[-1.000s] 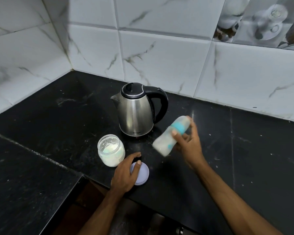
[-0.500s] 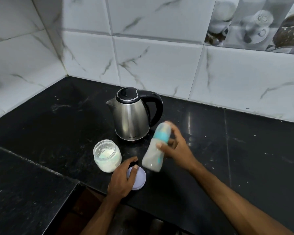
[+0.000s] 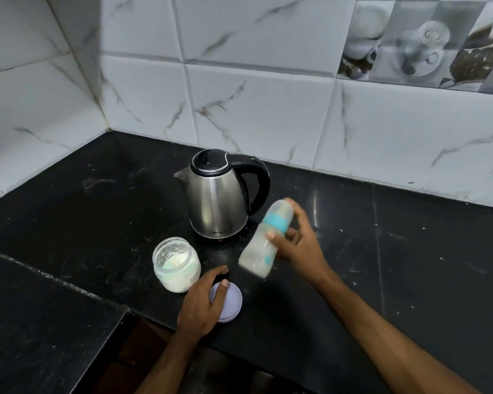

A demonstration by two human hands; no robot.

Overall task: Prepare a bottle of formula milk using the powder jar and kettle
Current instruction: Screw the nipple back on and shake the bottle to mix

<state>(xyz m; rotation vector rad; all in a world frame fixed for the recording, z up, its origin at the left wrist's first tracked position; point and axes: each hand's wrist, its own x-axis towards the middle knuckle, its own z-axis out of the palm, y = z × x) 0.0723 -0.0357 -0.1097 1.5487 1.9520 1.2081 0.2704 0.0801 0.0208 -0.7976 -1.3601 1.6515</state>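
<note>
My right hand (image 3: 299, 247) grips a capped baby bottle (image 3: 264, 241) with a teal collar and milky liquid inside. The bottle is tilted and motion-blurred, held above the counter just right of the steel kettle (image 3: 217, 194). An open glass jar of white powder (image 3: 176, 264) stands in front of the kettle. The jar's lilac lid (image 3: 230, 304) lies flat on the counter to the jar's right, and my left hand (image 3: 202, 304) rests on it with fingers curved over its top.
The black stone counter (image 3: 410, 251) runs into a corner of white marbled wall tiles (image 3: 254, 109). A lower black slab (image 3: 40, 336) sits at the near left, with a gap below the counter's front edge.
The bottle swings up and down in my right hand, tilting differently in each frame. My left hand stays on the lid. The camera has tilted slightly.
</note>
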